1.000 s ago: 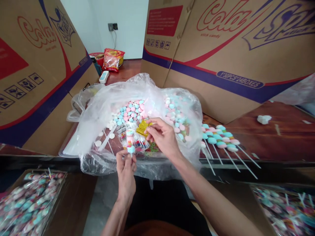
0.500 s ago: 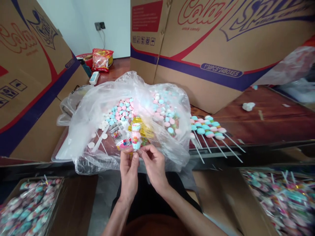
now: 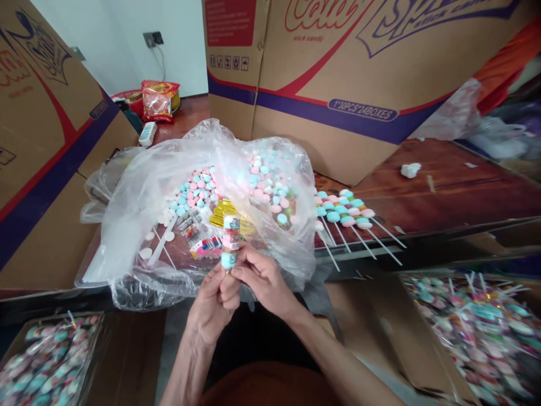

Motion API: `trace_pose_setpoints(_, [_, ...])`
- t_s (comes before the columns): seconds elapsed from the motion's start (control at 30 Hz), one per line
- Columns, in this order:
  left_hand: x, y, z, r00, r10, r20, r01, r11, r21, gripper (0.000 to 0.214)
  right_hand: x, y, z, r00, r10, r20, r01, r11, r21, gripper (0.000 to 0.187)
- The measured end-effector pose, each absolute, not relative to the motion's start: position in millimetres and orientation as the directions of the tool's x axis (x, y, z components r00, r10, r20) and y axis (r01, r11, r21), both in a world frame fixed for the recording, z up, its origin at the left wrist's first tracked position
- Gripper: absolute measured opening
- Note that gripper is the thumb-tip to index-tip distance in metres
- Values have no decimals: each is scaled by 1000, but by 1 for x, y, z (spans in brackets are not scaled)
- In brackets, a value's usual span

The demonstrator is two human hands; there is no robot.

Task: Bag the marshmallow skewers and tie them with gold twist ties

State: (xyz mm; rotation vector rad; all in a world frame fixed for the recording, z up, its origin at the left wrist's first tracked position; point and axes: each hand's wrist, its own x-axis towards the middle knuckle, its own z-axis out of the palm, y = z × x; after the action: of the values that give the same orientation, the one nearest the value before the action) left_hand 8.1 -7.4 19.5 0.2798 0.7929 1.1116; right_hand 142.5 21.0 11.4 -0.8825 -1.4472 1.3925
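Note:
A wrapped marshmallow stick (image 3: 231, 241), with pale blue and pink pieces stacked under a printed wrapper, stands upright before me. My left hand (image 3: 214, 296) is closed around its lower end. Thumb and fingers of my right hand (image 3: 264, 279) pinch the same end just under the lowest blue marshmallow. The stick itself is hidden in my fingers. Behind it lie gold twist ties (image 3: 224, 211) and printed wrappers (image 3: 196, 228). Loose pink and blue marshmallows (image 3: 196, 189) fill the open clear plastic bag (image 3: 160, 152) around them.
Unwrapped marshmallow sticks (image 3: 342, 208) lie at the table edge on the right. Boxes of wrapped ones stand low at the left (image 3: 51, 355) and right (image 3: 486, 332). Large cartons (image 3: 304, 124) wall the table's back and left side. White sticks (image 3: 163, 242) lie left of the wrappers.
My left hand has gone from a fingertip pinch to a closed grip below the marshmallow stick. The wrapped stick has turned, showing another printed side. The view has shifted slightly right.

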Motion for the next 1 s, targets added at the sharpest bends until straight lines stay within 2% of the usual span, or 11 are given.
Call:
trace_pose_setpoints(0.07, [8,-8,21,213,874,-436,-642,462,611,43,148,24,13,-376,904,203,22,228,-973,15])
trace_pose_setpoints(0.17, [17,-10,17,-63,927,-369,-532,282,798,37,146,22,7,-314,885,345,230,423,-876,16])
trace_pose_setpoints(0.23, [23,-12,13,-218,937,-274,-439,156,885,32,143,17,3,-265,892,367,324,441,-837,16])
trace_pose_setpoints(0.33, [28,-16,7,-263,944,-201,-340,104,935,29,141,14,4,-232,929,287,355,355,-865,13])
trace_pose_setpoints(0.4, [27,-17,5,-264,944,-196,-320,106,941,30,142,14,7,-238,958,162,274,227,-935,12])
trace_pose_setpoints(0.5, [23,-14,5,-191,927,-321,-473,200,858,30,144,16,8,-329,940,-94,40,-86,-995,17])
trace_pose_setpoints(0.57, [19,-9,7,-87,893,-442,-619,299,726,32,146,15,4,-328,938,-109,-8,-118,-993,21])
trace_pose_setpoints(0.67, [15,-3,11,31,834,-551,-740,390,548,38,150,11,-2,-208,950,232,151,266,-952,22])
trace_pose_setpoints(0.77, [14,-1,17,82,794,-602,-789,421,448,40,155,9,-3,-230,823,519,344,568,-748,26])
trace_pose_setpoints(0.9, [16,-6,23,156,754,-638,-800,476,366,37,155,9,4,-256,695,672,515,686,-514,25])
trace_pose_setpoints(1.0, [14,-10,20,151,779,-609,-782,471,408,32,148,9,7,-243,652,718,569,696,-439,25])
